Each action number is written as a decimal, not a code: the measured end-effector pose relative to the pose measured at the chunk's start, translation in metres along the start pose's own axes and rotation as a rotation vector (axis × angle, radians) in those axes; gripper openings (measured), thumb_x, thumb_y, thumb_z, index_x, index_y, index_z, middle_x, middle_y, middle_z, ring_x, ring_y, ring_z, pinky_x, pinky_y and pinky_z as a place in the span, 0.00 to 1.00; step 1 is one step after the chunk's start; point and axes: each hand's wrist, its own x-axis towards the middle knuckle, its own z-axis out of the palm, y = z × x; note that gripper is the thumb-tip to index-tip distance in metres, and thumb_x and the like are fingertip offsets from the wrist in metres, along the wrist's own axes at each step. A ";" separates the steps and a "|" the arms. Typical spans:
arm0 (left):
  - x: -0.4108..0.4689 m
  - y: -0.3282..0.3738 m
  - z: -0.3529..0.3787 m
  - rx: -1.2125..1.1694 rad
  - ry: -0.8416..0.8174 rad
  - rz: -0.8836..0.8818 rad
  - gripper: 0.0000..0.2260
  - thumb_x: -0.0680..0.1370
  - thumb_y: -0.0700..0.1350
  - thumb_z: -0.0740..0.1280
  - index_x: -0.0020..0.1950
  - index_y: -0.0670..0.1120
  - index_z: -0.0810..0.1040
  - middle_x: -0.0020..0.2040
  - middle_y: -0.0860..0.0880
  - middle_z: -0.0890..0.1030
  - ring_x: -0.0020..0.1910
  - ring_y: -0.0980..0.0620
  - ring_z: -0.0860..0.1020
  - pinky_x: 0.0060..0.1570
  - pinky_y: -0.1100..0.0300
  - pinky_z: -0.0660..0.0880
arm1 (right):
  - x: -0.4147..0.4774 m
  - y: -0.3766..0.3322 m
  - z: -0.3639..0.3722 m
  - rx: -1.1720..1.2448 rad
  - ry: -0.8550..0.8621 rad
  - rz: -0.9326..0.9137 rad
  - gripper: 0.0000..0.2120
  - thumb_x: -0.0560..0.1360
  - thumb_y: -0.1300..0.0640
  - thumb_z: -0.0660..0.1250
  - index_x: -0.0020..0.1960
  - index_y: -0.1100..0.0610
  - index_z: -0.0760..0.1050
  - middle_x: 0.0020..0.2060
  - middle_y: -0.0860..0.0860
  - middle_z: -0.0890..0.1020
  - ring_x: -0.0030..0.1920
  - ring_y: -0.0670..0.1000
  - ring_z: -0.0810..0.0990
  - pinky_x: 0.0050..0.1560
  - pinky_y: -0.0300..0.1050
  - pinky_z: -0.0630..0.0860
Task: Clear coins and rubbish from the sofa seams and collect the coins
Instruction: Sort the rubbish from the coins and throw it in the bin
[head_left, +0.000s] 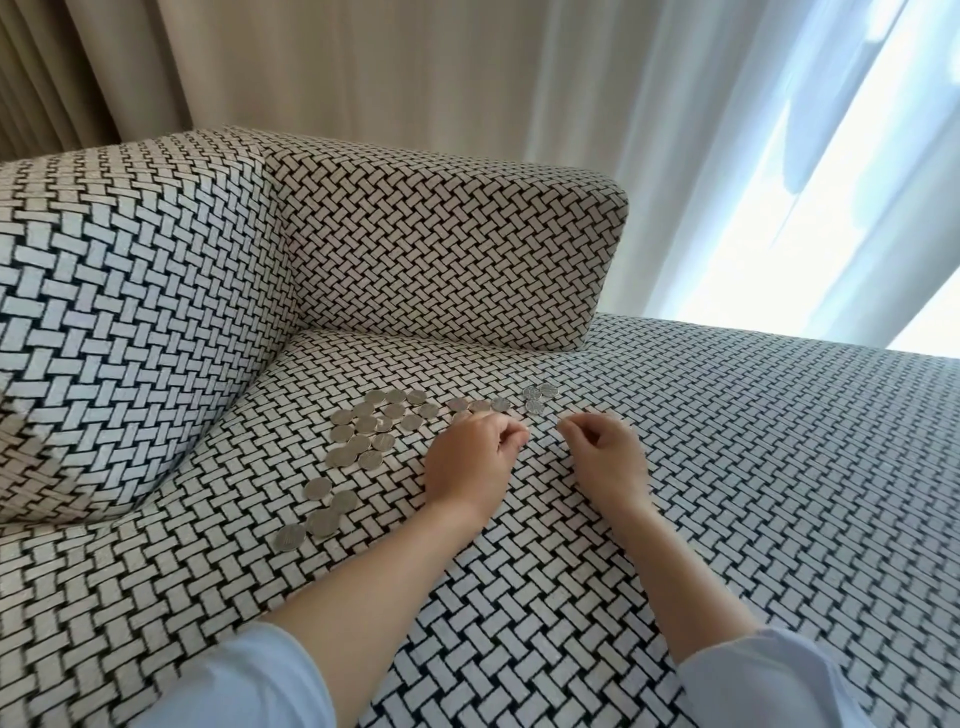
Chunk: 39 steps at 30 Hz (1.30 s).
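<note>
Coins (365, 425) laid out on sofa seat (727, 493), not yet gathered; left hand (470, 460), right hand (608, 457) curled, contents indiscernible.

home living room, woven-pattern sofa (447, 260), long window curtains (363, 62)

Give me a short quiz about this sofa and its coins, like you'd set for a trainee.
1. True or false: the coins sit in a bowl.
2. Where does the biggest group of coins lie? A) to the left of the left hand B) on the floor C) in a jar
3. What hangs behind the sofa?
Key: 1 false, they lie loose on the sofa seat. 2 A. 3 curtains.
</note>
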 end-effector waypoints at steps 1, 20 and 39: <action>0.000 0.000 0.001 0.002 -0.006 -0.009 0.07 0.79 0.55 0.64 0.50 0.56 0.81 0.50 0.60 0.82 0.49 0.60 0.77 0.43 0.60 0.79 | -0.001 -0.001 0.002 -0.032 -0.003 -0.009 0.08 0.79 0.49 0.66 0.52 0.50 0.81 0.43 0.44 0.82 0.38 0.42 0.78 0.35 0.32 0.71; 0.000 -0.002 -0.008 -0.139 0.011 -0.083 0.09 0.80 0.44 0.62 0.51 0.57 0.80 0.54 0.59 0.78 0.35 0.63 0.75 0.27 0.72 0.65 | -0.012 -0.009 0.012 -0.274 0.068 -0.130 0.11 0.75 0.50 0.65 0.56 0.45 0.80 0.51 0.41 0.75 0.52 0.43 0.73 0.41 0.39 0.71; -0.009 0.002 -0.012 -0.211 0.017 -0.067 0.11 0.78 0.57 0.65 0.48 0.51 0.81 0.50 0.57 0.77 0.43 0.61 0.76 0.36 0.68 0.72 | -0.051 -0.023 0.016 0.059 0.083 0.008 0.06 0.78 0.49 0.66 0.51 0.48 0.80 0.40 0.40 0.81 0.39 0.39 0.79 0.36 0.32 0.73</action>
